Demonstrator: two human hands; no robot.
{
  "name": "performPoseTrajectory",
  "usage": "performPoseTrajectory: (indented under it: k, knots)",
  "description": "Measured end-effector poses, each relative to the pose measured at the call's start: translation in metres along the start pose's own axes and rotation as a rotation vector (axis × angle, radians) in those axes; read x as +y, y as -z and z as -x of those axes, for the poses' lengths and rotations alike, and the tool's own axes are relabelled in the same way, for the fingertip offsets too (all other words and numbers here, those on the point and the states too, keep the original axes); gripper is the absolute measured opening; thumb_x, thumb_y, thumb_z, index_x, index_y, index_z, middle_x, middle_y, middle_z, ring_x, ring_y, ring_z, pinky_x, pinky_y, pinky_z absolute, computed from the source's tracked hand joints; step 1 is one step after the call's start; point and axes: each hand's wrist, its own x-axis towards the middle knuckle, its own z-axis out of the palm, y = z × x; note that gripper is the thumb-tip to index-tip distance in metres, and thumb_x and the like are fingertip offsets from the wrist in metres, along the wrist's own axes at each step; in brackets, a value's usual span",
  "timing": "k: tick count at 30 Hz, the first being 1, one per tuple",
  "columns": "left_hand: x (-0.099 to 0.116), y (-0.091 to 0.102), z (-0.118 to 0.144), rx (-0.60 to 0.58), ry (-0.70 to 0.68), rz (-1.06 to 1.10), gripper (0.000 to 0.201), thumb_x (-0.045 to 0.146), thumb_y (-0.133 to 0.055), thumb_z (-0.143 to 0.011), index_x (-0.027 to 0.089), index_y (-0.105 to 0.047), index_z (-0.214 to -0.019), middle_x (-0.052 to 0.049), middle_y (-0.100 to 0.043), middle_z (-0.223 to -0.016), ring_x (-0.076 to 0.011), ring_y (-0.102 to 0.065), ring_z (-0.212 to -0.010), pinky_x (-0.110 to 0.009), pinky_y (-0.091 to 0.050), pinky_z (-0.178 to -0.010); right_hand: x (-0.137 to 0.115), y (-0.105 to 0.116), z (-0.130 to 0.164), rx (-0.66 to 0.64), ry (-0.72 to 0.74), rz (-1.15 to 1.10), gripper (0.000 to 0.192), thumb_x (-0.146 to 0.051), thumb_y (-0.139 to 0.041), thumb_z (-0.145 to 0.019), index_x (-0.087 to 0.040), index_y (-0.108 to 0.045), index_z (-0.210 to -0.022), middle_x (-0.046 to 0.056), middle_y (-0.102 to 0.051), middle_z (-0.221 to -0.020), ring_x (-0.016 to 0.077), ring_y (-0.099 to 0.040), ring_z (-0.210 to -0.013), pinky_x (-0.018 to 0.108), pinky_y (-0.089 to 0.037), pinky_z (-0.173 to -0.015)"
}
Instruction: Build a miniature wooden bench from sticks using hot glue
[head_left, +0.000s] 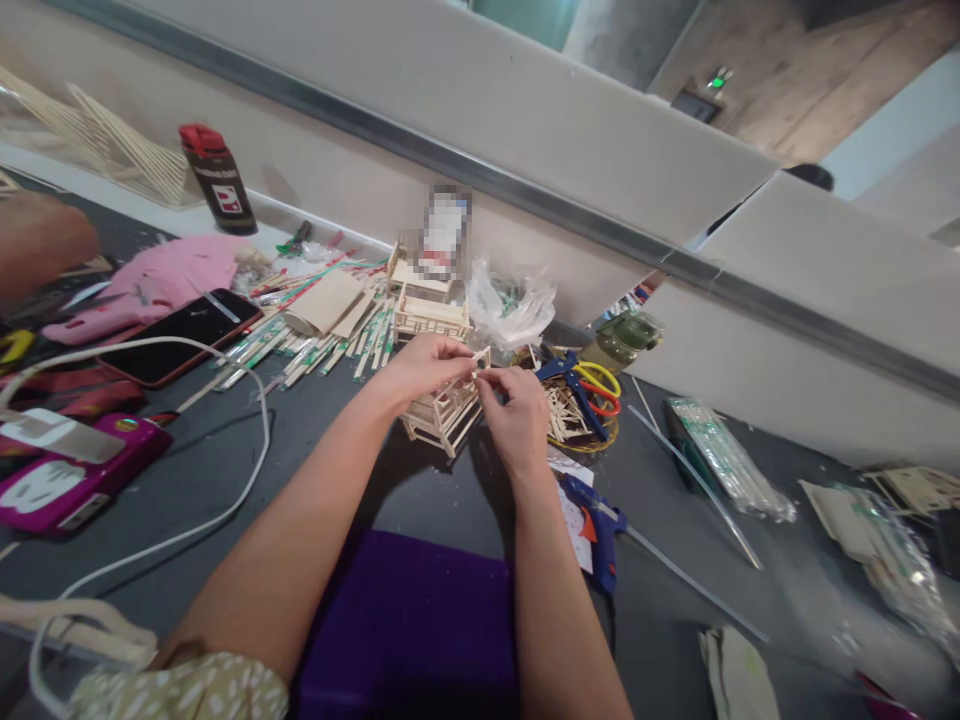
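My left hand (427, 372) and my right hand (519, 412) meet at the top of a small wooden stick model (442, 428), which stands on the dark table. Thumb and fingers of both hands are pinched around a little upright frame part at its upper right corner. My fingers cover some of that part, so its joint with the model cannot be made out. Just behind stands another small stick model (431, 315) with railings. A wire basket (596, 443) of short stick pieces lies right of my right hand, with scissors (600, 385) on top.
A blue glue gun (604, 530) lies right of my right forearm. Wrapped chopsticks (322, 345), a black phone (191, 335) and a white cable (262, 440) are on the left. A dark bottle (217, 180) stands by the partition (337, 150). Another person's hand (45, 245) shows far left.
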Motion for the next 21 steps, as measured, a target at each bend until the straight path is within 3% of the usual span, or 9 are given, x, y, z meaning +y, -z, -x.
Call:
performPoseTrajectory:
  k: [7,12,21]
  knots:
    - [0.0011,0.0004,0.0005,-0.049,-0.008,0.018,0.013,0.027,-0.062,-0.077,0.020,-0.072,-0.080,-0.005,-0.067,-0.072,-0.0107,-0.056,-0.057,-0.021,-0.034,-0.047,-0.0011,-0.0015,-0.0005,0.002,0.001,0.007,0.013,-0.026,-0.058,-0.090,-0.021,-0.070,-0.088,0.004,-0.067,-0.082,0.0201,-0.056,-0.081,0.032,-0.042,-0.075]
    - [0.0013,0.0009,0.0006,-0.019,0.011,0.012,0.014,0.026,-0.063,-0.078,0.020,-0.073,-0.084,-0.005,-0.068,-0.074,-0.0111,-0.058,-0.058,-0.021,-0.035,-0.047,-0.0010,-0.0042,0.0002,0.013,-0.002,-0.031,0.013,-0.025,-0.057,-0.090,-0.021,-0.069,-0.089,0.004,-0.068,-0.084,0.0198,-0.056,-0.081,0.033,-0.042,-0.076]
    - [0.0000,0.0049,-0.0004,-0.041,0.034,0.025,0.018,0.029,-0.063,-0.080,0.018,-0.072,-0.091,-0.006,-0.071,-0.082,-0.0111,-0.060,-0.062,-0.020,-0.040,-0.049,-0.0011,-0.0028,0.0004,0.059,-0.126,-0.142,0.011,-0.029,-0.058,-0.088,-0.021,-0.067,-0.087,0.003,-0.068,-0.083,0.0181,-0.058,-0.078,0.030,-0.044,-0.076]
